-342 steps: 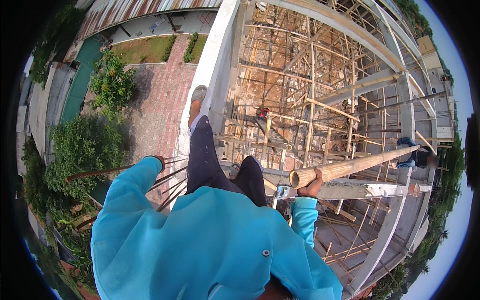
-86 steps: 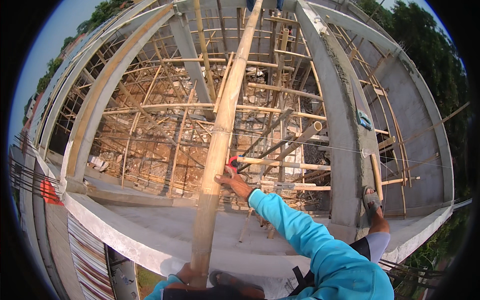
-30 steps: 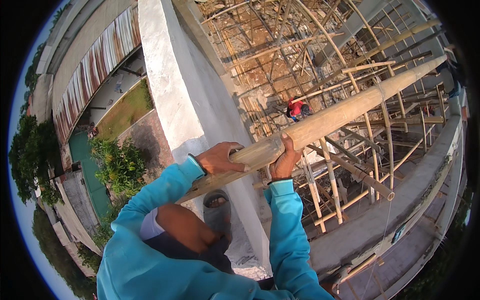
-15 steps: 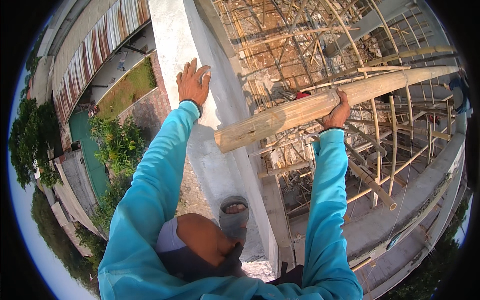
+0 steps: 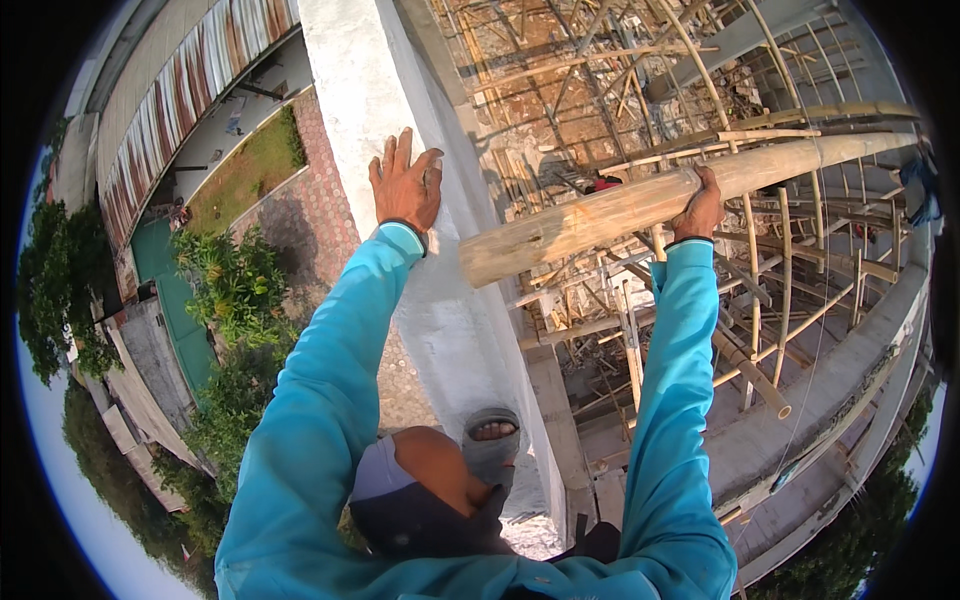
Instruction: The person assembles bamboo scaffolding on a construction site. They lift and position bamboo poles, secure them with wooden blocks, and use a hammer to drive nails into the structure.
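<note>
My left hand lies flat on top of the white wall, its fingers stretched out and nothing in them. A thick, pale bamboo pole slants from beside the wall out over the scaffolding at the right. Gripping that pole from its near side is my right hand; part of the grip is hidden behind the pole. The pole's cut end hangs just right of the wall's inner edge. At the far right, its thin end reaches a person in dark clothes, only partly in view.
My foot in a grey shoe rests on the wall, toes showing. Bamboo scaffolding and a concrete beam lie to the right, over a deep drop. Left and far below are a paved yard, a leafy tree and a rusty metal roof.
The bamboo pole has shifted to the right, away from the wall, with my right hand still on it. My left hand sits slightly lower and further right in the picture, still on the wall.
</note>
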Demonstrator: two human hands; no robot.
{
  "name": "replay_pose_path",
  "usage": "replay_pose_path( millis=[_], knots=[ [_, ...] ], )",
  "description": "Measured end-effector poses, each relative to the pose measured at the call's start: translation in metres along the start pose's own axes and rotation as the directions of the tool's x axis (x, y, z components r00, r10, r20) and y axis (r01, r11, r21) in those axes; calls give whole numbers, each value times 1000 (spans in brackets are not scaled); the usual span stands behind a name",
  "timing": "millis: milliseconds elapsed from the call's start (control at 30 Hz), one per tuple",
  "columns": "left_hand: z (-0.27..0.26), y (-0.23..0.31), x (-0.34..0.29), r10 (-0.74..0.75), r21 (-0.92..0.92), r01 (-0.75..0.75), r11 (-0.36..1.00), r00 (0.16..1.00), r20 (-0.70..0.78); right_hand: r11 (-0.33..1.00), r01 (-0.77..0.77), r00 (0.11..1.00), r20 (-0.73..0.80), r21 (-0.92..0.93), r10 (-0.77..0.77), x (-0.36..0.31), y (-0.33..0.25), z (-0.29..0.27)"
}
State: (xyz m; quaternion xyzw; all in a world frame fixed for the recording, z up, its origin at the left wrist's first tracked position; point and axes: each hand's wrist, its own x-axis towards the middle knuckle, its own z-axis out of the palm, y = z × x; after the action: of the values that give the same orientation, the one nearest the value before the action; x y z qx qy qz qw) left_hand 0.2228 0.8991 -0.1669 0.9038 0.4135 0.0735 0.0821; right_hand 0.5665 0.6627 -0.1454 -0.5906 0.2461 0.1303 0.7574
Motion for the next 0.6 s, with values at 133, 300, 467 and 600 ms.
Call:
replay_pose_path(
  millis=[133,300,467,600],
  knots=[
    [-1,-6,-1,-5,-49,5,999,1000,-7,999,28,999,35,-39,-27,10,6,-1],
    [2,1,-3,13,-100,-19,995,998,-58,993,-82,994,65,-84,88,12,-4,-3],
    [6,-4,-10,2,-89,-5,996,999,-38,981,-36,999,4,-191,37,20,-5,0],
    [9,-9,-17,-17,-92,12,996,999,-49,943,-79,993,-109,-324,46,-14,-9,22]
  ],
)
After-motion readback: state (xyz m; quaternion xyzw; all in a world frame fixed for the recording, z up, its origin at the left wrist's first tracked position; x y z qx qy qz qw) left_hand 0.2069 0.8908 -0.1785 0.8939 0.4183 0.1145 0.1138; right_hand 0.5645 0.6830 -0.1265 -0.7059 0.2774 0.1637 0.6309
